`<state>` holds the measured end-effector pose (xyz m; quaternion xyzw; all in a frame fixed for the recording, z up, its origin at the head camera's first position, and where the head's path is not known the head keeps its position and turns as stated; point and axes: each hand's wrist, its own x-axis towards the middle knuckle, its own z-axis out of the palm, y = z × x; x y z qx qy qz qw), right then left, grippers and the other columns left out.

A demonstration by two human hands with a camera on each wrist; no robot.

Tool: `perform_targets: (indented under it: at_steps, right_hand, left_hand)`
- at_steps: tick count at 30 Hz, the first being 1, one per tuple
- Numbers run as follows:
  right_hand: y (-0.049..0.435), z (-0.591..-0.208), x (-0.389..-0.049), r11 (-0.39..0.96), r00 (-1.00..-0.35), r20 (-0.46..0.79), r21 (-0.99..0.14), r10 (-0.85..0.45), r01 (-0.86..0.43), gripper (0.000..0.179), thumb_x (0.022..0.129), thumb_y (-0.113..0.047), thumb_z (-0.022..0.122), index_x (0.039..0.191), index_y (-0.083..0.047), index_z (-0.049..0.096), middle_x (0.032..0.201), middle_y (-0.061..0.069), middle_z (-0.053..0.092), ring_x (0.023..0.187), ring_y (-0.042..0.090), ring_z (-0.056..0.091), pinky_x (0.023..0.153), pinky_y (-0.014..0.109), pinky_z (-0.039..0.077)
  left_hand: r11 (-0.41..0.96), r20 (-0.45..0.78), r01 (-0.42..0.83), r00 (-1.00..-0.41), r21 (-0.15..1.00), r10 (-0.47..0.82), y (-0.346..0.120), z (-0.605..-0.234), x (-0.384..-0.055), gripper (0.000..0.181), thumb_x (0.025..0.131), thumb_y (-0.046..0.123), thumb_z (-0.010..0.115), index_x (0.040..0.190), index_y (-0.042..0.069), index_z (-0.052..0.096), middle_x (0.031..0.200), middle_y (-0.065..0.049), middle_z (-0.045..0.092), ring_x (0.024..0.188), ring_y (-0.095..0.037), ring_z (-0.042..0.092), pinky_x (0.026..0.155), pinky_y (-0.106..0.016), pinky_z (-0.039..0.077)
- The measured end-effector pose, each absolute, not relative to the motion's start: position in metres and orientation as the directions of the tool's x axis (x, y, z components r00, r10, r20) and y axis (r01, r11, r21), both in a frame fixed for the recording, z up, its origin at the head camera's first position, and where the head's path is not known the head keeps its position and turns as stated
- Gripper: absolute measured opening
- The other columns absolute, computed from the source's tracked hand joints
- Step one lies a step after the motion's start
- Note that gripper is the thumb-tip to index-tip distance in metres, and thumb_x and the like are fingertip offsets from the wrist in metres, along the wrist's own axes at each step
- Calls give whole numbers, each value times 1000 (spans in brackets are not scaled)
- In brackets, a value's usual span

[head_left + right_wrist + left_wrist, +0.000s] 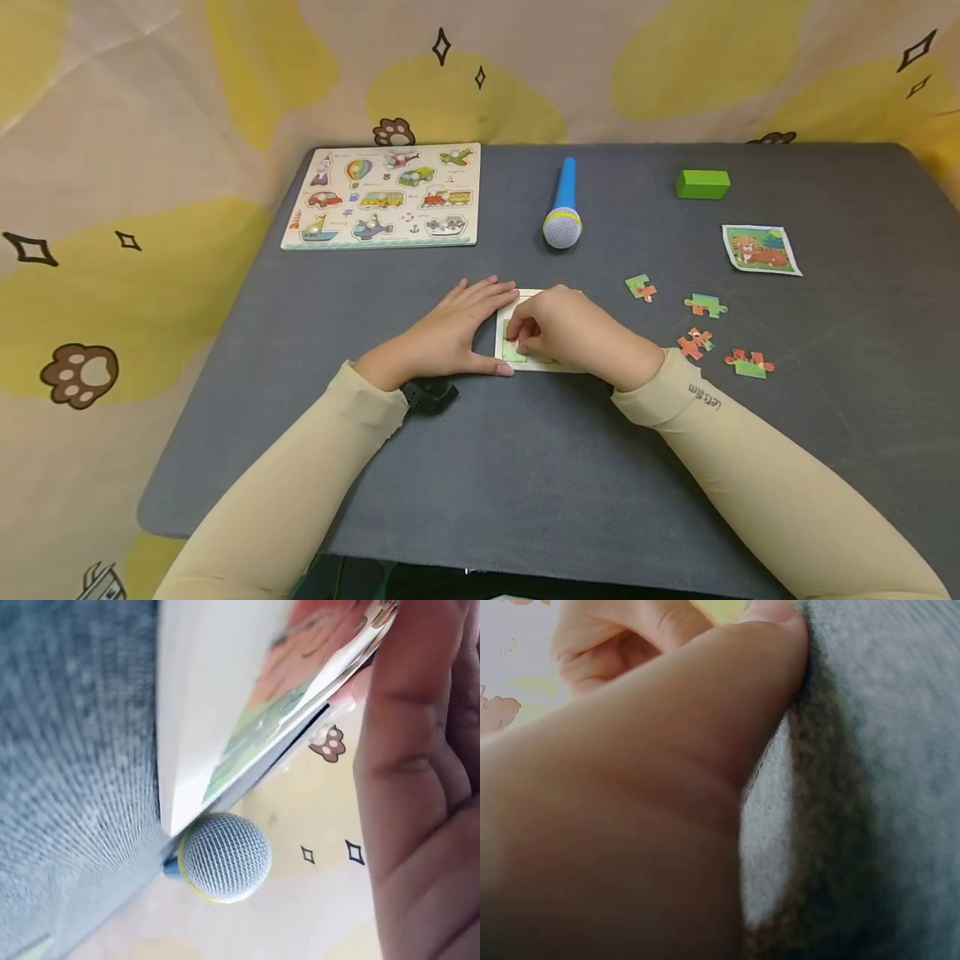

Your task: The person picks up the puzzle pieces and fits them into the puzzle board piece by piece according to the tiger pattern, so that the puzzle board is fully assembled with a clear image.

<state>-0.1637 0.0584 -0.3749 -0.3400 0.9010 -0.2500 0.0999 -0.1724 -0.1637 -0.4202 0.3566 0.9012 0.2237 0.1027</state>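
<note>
My left hand [463, 329] lies with spread, straight fingers along the left edge of a small white-framed puzzle board [540, 366]; its thumb is at the near corner. Over the board, my right hand [573, 333] curls its fingers, thumb and index pinching a small puzzle piece [514, 343] at the board's left part. Much of the board is hidden under this hand. The right wrist view shows the board's white border [199, 690] and a green and orange picture. To the right lie loose puzzle pieces [705, 305], several in all.
A blue toy microphone [567, 187] lies beyond the hands. At the back left is a vehicle picture board [386, 218]. A green block [702, 184] and a bear picture card [762, 249] lie at the right on the grey table [525, 475].
</note>
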Motion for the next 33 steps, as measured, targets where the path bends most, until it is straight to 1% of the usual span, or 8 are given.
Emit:
perform_targets:
  at_steps: [2,4,8,10,14,19,26,33]
  right_hand:
    - [59,-376,-164,639,-740,5,-499,-673,-585,15,83,3,80,90,-10,81,76,-7,69,65,11,58,65,33,51]
    - [60,-375,-164,642,-738,30,-469,-675,-606,15,83,2,80,90,-11,82,81,-7,70,67,12,59,65,34,51]
    - [64,-373,-165,665,-734,40,-394,-678,-635,14,85,-2,84,95,-12,84,94,-3,70,80,18,67,72,37,55]
    - [65,-372,-165,669,-720,28,-346,-693,-657,15,87,-3,82,98,-12,85,99,0,70,87,21,69,75,38,57]
    - [66,-373,-163,672,-704,4,-294,-711,-680,20,88,-4,82,106,-12,84,106,2,70,91,23,70,75,41,58]
    - [65,-373,-161,688,-711,13,-242,-703,-685,24,87,-8,84,110,-16,84,106,1,70,90,23,69,70,42,58]
    - [64,-374,-159,703,-719,51,-172,-693,-690,19,92,-17,82,110,-14,84,95,3,65,87,25,65,69,42,57]
    - [64,-376,-160,717,-729,59,-143,-682,-682,22,95,-14,78,116,-13,83,100,7,64,89,26,62,71,41,57]
  left_hand:
    - [643,-24,596,-724,480,689,-163,-419,-172,105,85,55,84,165,10,32,171,-6,29,160,-24,12,128,-48,-1]
    - [642,-21,597,-724,481,690,-163,-419,-172,105,85,55,85,165,9,33,170,-6,29,160,-24,12,128,-49,-1]
    - [642,-23,602,-721,474,693,-163,-419,-172,105,86,55,84,165,9,32,170,-6,29,160,-24,12,128,-49,-1]
    - [641,-23,604,-719,473,694,-162,-419,-173,105,86,55,84,165,9,32,171,-6,28,160,-24,12,128,-48,-1]
    - [639,-21,604,-718,476,696,-163,-420,-172,104,87,54,84,165,8,32,171,-7,28,160,-24,12,128,-48,-1]
    - [643,-29,599,-721,477,693,-163,-421,-172,104,87,55,83,165,10,32,171,-6,27,160,-23,11,128,-48,-2]
    - [650,-38,596,-723,471,690,-163,-421,-172,104,87,55,83,165,11,31,172,-5,26,160,-23,9,128,-47,-2]
    - [646,-28,598,-723,475,690,-163,-421,-173,105,86,55,84,165,10,31,171,-5,27,160,-23,10,128,-48,-1]
